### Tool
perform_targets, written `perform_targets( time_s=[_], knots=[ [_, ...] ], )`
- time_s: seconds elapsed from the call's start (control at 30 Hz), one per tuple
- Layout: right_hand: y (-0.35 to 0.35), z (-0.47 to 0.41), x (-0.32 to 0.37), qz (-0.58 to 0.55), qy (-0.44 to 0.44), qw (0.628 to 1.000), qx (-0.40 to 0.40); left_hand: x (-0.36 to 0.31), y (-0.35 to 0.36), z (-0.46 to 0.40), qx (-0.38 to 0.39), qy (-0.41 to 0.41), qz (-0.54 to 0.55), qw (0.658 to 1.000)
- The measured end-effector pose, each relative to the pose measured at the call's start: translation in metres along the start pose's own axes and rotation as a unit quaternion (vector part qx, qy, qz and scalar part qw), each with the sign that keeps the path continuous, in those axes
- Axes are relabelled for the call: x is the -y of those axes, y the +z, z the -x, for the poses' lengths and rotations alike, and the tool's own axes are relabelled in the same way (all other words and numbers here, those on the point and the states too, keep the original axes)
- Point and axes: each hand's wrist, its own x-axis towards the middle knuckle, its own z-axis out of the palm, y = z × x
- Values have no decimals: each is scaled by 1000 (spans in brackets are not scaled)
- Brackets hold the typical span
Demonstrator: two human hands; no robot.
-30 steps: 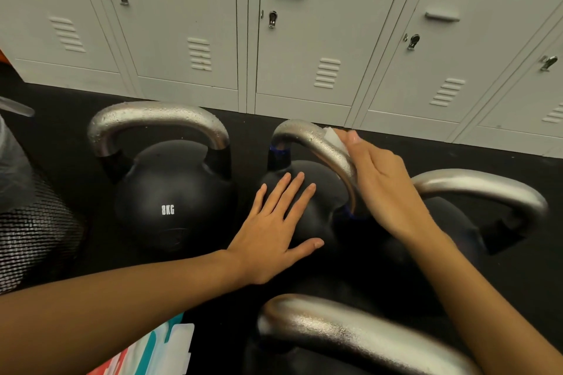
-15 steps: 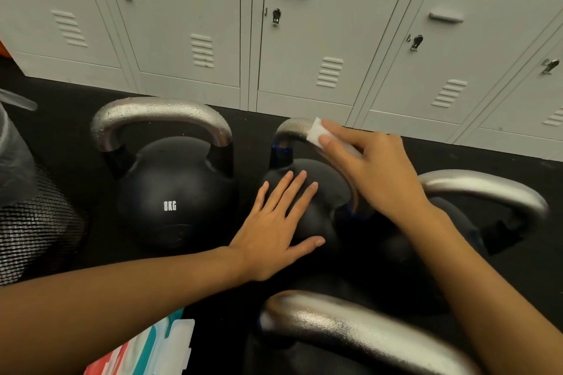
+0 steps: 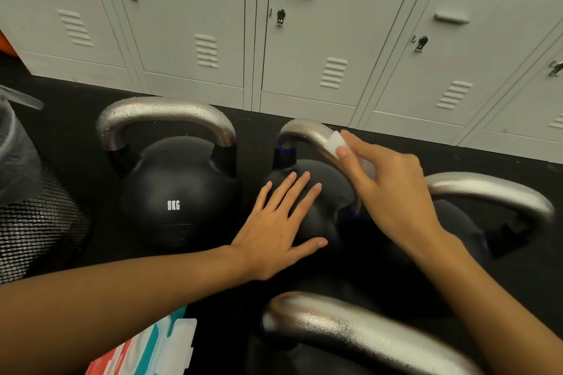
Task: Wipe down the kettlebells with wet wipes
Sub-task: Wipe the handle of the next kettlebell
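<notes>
Since 1 s earlier, right hand [image 3: 393,189] had slid the wet wipe [image 3: 338,146] up the handle [image 3: 307,132] of the middle kettlebell [image 3: 316,210], fingers pinching it against the metal. Left hand [image 3: 280,231] lay flat, fingers straight, steadying the black body. Step in hand: wiping this handle. Next likely called for carrying the wipe over the far curve, then the body. 8KG kettlebell [image 3: 173,192] stood just left, droplets on its handle. Black floor [image 3: 70,100]; grey lockers [image 3: 320,39] behind; mesh bin [image 3: 36,222] at left.
</notes>
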Motion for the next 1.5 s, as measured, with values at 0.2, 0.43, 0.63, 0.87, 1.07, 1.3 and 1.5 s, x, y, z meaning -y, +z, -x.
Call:
perform_targets(
  time_s=[0.2, 0.43, 0.63, 0.87, 1.07, 1.3, 1.5],
  knots=[
    [7, -53, 12, -120, 143, 972, 142, 0, 3, 0, -13, 0, -5, 1000],
    [3, -85, 11, -294, 280, 870, 280, 0, 3, 1, -14, 2, -8, 1000],
    [-12, -69, 0, -195, 245, 903, 295, 0, 2, 0, -6, 4, -9, 1000],
    [3, -87, 18, -107, 168, 948, 248, 0, 1, 0, -6, 1, -1, 1000],
    [5, -65, 14, -32, 33, 984, 174, 0, 1, 0, -3, -2, -1, 1000],
    [-20, -19, -3, 3, 5, 991, 134, -1, 0, 0, 2, -1, 6, 1000],
    [-12, -25, 12, 102, -56, 986, 117, -2, 3, 0, -16, -7, 5, 1000]
  ],
)
